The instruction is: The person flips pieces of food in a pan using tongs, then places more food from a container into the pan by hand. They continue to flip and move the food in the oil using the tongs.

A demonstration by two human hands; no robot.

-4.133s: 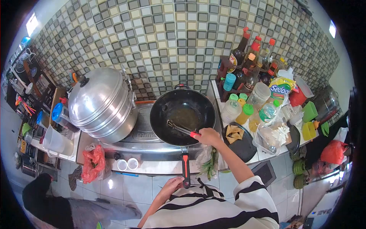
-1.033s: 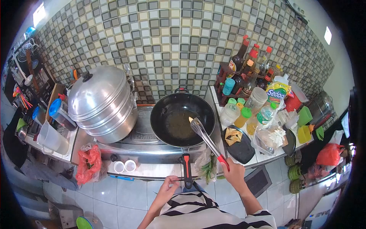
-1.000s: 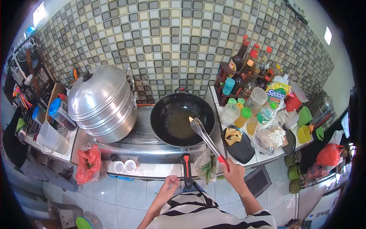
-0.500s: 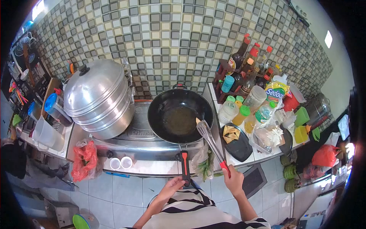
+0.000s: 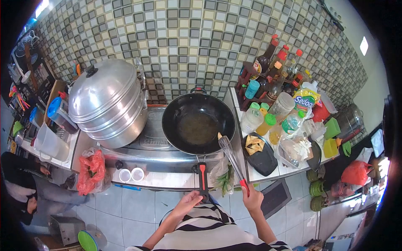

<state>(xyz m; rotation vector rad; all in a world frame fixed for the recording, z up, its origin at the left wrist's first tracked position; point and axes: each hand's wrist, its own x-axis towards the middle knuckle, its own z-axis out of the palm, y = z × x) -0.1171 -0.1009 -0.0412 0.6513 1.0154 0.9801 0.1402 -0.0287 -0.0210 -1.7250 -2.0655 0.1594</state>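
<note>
A black wok (image 5: 197,125) with some oil in its bottom sits on the stove. My left hand (image 5: 189,202) is closed around the end of its black-and-red handle (image 5: 203,178). In my right hand (image 5: 252,199) are metal tongs (image 5: 234,161) with red grips, their slotted tips over the wok's right rim. A small golden piece of folded pastry (image 5: 220,135) shows at the tips, mostly hidden behind them. More folded golden pastries (image 5: 254,144) lie on a black tray (image 5: 264,164) to the right of the wok.
Left of the wok stands a large aluminium steamer (image 5: 106,100) on the stove (image 5: 155,136). Two white cups (image 5: 137,173) and a red plastic bag (image 5: 91,171) are along the front edge. Bottles (image 5: 266,58) and jars (image 5: 252,120) crowd the right counter. A person (image 5: 29,192) sits at far left.
The view has shifted slightly, bringing more of the seated person into sight at left. My right hand and the tongs stay near the wok's right rim; my left hand keeps the handle.
</note>
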